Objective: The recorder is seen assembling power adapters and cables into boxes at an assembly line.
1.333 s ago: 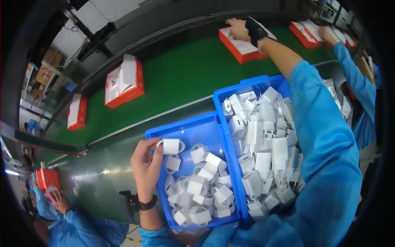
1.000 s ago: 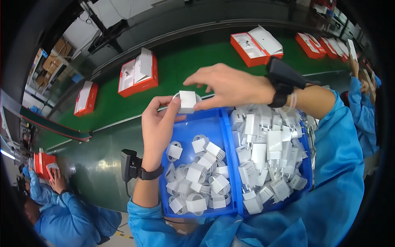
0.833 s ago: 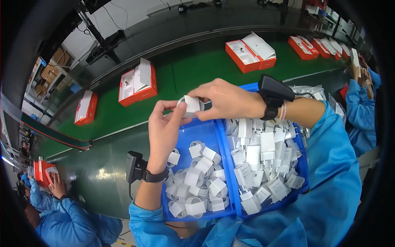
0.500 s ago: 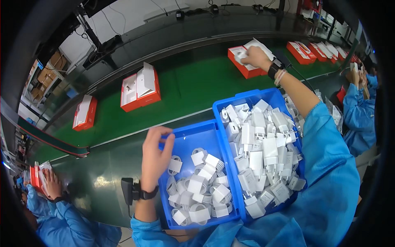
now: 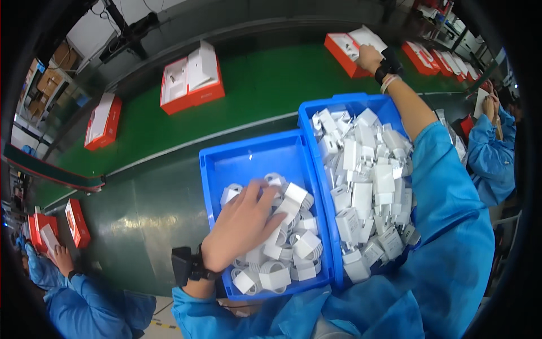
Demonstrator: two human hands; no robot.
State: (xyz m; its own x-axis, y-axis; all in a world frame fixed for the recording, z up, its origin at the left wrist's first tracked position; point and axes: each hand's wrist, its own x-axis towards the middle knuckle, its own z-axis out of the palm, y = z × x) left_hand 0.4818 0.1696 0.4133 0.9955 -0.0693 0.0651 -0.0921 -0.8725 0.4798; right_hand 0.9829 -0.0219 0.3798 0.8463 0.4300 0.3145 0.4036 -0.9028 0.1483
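My left hand point(image 5: 240, 223) is over the left blue bin point(image 5: 226, 155), palm down and fingers spread. Its fingertips reach among the white coiled cables point(image 5: 275, 277), each with a white paper wrap. White wall chargers point(image 5: 361, 195) fill the right blue bin point(image 5: 333, 101). My right arm stretches past it to an open red box point(image 5: 344, 56) with a white tray, at the far right on the green belt. My right hand point(image 5: 370, 58) is at this box, fingers curled down beside the raised white flap; what they hold, if anything, is hidden.
Another open red box point(image 5: 195, 93) and a narrower red-and-white box point(image 5: 103, 123) lie on the green belt point(image 5: 259, 93). More red boxes point(image 5: 420, 58) line its far right. Co-workers in blue sleeves are at the left point(image 5: 84, 305) and right point(image 5: 488, 161).
My left hand has come down from above the bin's left edge onto the cables. My right hand has shifted toward the flap side of the box. The view has tilted.
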